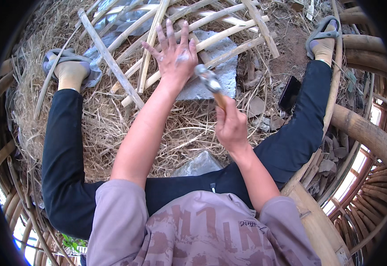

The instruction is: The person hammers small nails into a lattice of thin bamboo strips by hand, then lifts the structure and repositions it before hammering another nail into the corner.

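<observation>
A lattice of crossed bamboo strips lies in front of me, partly over a flat grey stone slab. My left hand is over the strips with its fingers spread, and pale dust marks its back. In my right hand is a hammer, gripped by its wooden handle. Its metal head is just right of my left wrist, above the slab. Whether my left palm presses on the strips is hidden.
Dry straw covers the ground between my outstretched legs. A dark phone leans by my right shin among broken stones. Bamboo poles stand at the right, and another grey block is close to my lap.
</observation>
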Demonstrator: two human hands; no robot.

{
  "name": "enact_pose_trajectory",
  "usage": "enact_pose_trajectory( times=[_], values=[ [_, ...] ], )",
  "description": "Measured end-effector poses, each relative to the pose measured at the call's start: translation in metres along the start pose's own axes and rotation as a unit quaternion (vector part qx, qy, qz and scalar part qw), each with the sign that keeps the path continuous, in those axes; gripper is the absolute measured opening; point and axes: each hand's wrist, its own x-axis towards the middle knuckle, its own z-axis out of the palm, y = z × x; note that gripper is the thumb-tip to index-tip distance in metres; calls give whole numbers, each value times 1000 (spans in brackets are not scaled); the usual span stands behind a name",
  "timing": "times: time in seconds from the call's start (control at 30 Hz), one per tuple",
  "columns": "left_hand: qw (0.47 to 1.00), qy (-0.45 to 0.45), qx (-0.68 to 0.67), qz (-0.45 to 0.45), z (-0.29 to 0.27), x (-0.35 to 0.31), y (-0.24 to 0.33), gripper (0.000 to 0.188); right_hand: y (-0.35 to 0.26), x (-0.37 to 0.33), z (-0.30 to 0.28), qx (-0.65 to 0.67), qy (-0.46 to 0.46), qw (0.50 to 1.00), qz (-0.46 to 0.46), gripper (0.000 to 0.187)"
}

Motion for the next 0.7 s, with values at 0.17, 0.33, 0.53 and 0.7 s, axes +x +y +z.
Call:
enact_pose_trajectory(
  times=[0.17, 0.33, 0.53, 0.7],
  values=[
    [1000, 19, -15, -4, 4, 0, 0, 58, 20, -6, -10, 16, 95, 992, -79, 21],
    [1000, 21, -23, -3, 5, -2, 1, 58, 21, 2, -10, -14, 93, 995, -41, 20],
    [998, 40, -39, 4, 5, -3, -4, 57, 23, 19, -11, -95, -73, 985, 121, 12],
    [999, 27, -20, -3, 5, 0, 1, 58, 18, 6, -13, -9, 79, 997, 20, 14]
  ],
)
